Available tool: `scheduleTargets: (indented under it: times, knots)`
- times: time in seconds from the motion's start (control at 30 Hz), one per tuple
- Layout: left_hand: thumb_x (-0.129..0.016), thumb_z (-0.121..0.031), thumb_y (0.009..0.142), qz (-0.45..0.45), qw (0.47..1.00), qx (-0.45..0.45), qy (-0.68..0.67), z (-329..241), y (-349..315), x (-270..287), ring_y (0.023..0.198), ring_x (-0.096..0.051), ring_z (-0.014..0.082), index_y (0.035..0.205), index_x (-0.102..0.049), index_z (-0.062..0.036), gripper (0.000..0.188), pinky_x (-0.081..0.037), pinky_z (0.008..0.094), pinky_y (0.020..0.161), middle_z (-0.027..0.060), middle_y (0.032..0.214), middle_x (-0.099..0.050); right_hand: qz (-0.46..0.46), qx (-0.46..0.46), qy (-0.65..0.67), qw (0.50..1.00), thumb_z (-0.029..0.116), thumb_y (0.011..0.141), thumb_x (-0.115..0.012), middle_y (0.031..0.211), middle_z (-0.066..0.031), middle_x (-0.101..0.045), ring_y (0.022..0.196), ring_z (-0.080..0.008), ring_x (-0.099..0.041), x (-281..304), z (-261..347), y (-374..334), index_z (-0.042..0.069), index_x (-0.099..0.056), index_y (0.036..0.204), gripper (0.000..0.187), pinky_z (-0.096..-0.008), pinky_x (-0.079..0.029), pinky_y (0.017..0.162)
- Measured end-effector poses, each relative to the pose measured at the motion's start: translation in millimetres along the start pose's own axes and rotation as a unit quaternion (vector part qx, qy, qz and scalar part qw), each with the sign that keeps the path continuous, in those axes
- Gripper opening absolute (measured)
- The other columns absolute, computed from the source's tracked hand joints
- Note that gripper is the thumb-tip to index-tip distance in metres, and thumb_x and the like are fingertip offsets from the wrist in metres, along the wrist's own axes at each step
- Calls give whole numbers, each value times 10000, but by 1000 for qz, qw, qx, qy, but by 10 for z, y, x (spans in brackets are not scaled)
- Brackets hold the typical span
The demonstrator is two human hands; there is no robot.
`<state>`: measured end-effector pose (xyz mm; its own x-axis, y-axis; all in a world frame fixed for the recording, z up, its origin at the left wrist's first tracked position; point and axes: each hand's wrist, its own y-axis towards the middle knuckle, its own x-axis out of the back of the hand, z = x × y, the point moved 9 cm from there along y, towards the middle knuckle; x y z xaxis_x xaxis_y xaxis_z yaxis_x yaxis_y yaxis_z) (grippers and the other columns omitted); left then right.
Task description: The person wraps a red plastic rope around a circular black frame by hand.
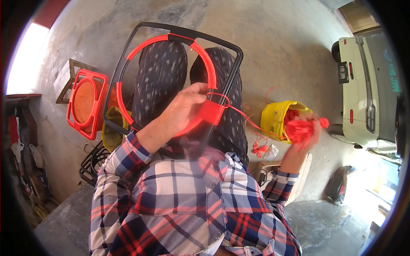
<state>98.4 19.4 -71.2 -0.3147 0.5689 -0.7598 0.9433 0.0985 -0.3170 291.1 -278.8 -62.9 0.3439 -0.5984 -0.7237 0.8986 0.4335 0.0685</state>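
Note:
Across my lap rests a black frame (236,77) with a round inner ring (147,46), most of it wrapped tightly in red cord. My left hand (184,109) is closed on the right side of the ring, beside a broad red wrapped section (212,112). A loose loop of cord (225,96) circles the frame there. From it a red strand (247,120) runs to the right. Out to that side, my right hand (308,135) grips a bundle of red cord (302,128), slightly blurred. The lower part of the frame is partly hidden by my left arm.
A yellow bucket (273,119) holding red cord stands by my right hand; tangled cord (259,147) and a clear plastic bag (271,152) lie near it. At left are a finished-looking red frame (102,102), a wooden stool (62,87) and black frames (89,164). A vehicle (361,85) stands far right.

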Motion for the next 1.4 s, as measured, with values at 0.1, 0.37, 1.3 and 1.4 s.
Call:
scheduleTargets:
  times: [0.1,0.37,1.3,1.4]
  knots:
    - [-486,-25,873,0,1000,-5,21,-2,9,-3,958,-657,183,1130,-552,15,269,-535,328,888,107,1040,-654,-23,-114,-187,975,108,855,-615,1018,-146,-619,803,-160,-592,-817,-841,-142,32,-554,1059,227,-317,-512,724]
    - [-596,-91,900,-74,984,-5,161,10,-43,159,567,-610,95,979,-595,-3,119,-459,228,385,44,847,-655,45,-211,-217,952,-29,809,-652,735,-55,-592,598,-128,-584,-1262,-1202,-149,31,-557,920,158,-254,-467,576]
    - [-409,-354,1003,55,998,10,-39,122,48,32,1013,-590,205,1202,-528,50,465,-454,333,928,128,1126,-616,270,-108,-630,720,146,785,-685,967,-128,-624,881,-235,-652,-1679,-1430,-279,37,-412,1369,654,-342,-500,754]
    - [-461,-291,980,-3,998,23,-61,63,14,-84,983,-598,204,1176,-545,21,378,-466,347,905,111,1083,-625,259,-14,-527,809,97,790,-676,1064,-146,-599,889,-270,-655,-1677,-1353,-97,55,-283,1438,759,-355,-509,791]
